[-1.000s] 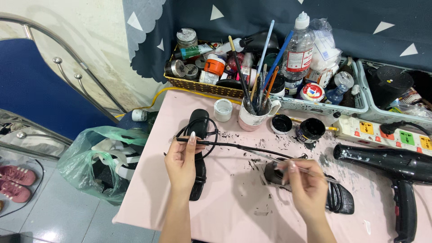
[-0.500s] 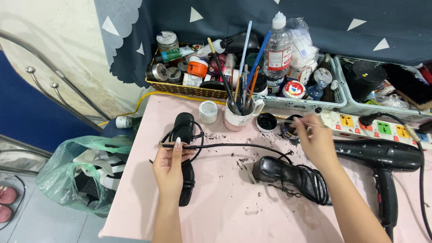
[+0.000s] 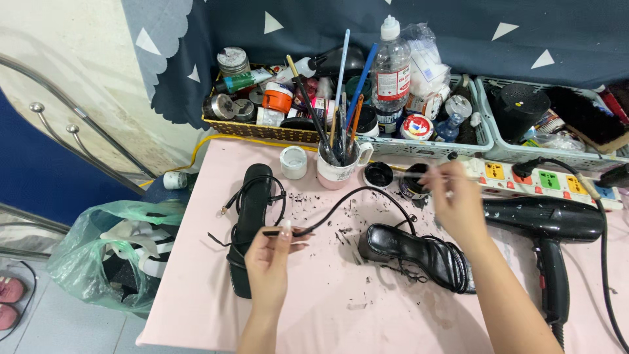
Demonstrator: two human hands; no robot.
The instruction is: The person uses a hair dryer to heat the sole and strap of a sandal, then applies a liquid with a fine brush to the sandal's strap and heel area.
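My left hand [image 3: 270,261] pinches one end of a thin black strap [image 3: 341,203] over the pink table [image 3: 196,308]. The strap arcs right to a black strappy sandal [image 3: 419,252] lying on its side. A second black sandal [image 3: 252,216] lies flat just left of my left hand. My right hand [image 3: 458,206] is raised behind the strappy sandal and holds a thin brush [image 3: 419,176] at a small open jar of black paint [image 3: 411,188]. Black flecks are scattered on the table between the sandals.
A black hair dryer [image 3: 547,226] lies at the right, plugged into a power strip [image 3: 544,178]. A mug of brushes [image 3: 337,167], a small white jar [image 3: 293,162] and a black lid [image 3: 378,175] stand behind. Baskets of jars [image 3: 262,128] and a plastic bottle [image 3: 391,72] line the back. A green bag [image 3: 108,252] sits on the floor.
My right hand left the strappy sandal and rose to the small paint jar with the brush. My left hand kept its hold on the strap end.
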